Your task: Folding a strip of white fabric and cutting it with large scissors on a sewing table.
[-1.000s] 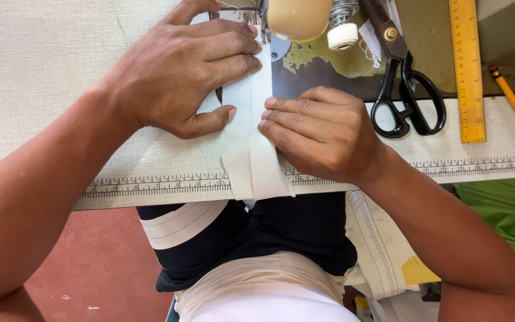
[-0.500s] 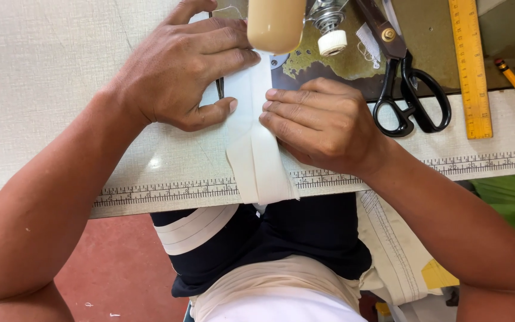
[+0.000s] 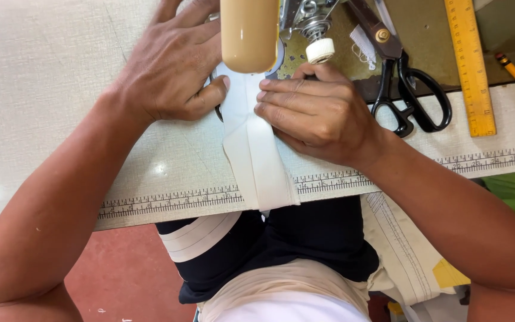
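Both hands, left (image 3: 171, 68) and right (image 3: 317, 113), press flat on smooth white fabric strip (image 3: 257, 161) (folded lengthwise).

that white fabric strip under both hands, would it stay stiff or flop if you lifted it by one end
Probably floppy: the white fabric strip bends over the table edge and hangs down. It looks light, since the left hand and right hand pin it flat with fingers only. On that smooth top it may slide easily.

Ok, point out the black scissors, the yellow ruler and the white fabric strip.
black scissors (image 3: 411, 89): head view, on the handle loops.
yellow ruler (image 3: 471, 65): head view, mid-length of its face.
white fabric strip (image 3: 257, 161): head view, below the hands.
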